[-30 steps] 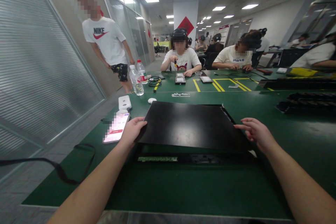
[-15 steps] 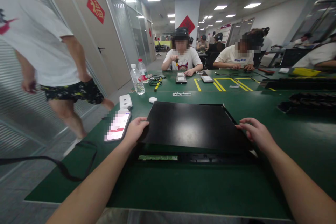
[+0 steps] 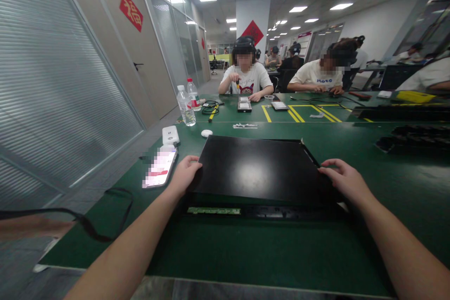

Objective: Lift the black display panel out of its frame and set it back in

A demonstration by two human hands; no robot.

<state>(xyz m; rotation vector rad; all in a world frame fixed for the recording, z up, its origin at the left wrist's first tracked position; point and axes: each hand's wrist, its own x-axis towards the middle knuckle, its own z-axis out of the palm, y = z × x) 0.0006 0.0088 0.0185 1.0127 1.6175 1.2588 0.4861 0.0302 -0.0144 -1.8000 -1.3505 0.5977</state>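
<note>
A flat, glossy black panel (image 3: pixel 253 168), which looks like a display panel, lies tilted in front of me over a black frame (image 3: pixel 311 154). My left hand (image 3: pixel 189 172) grips the panel's left edge, thumb on top and fingers partly hidden. At the opposite edge, my right hand (image 3: pixel 341 177) pinches the panel between thumb and fingertips. Along the near side, below the panel's lower edge, runs a black strip (image 3: pixel 281 213) of the frame. On its left part sits a long green circuit board (image 3: pixel 214 211).
Left of the panel lie a lit phone (image 3: pixel 160 168), a white power bank (image 3: pixel 170 135) and a small white case (image 3: pixel 206 134). Two bottles (image 3: pixel 186 107) stand behind. A person opposite (image 3: pixel 245 77) works on a small device. Dark parts (image 3: pixel 411 138) are piled right. A black strap (image 3: pixel 91 227) hangs at left.
The passer-by at left has walked almost out of view. My view has shifted slightly. Both hands stay at the panel's edges, and the panel has barely moved.
</note>
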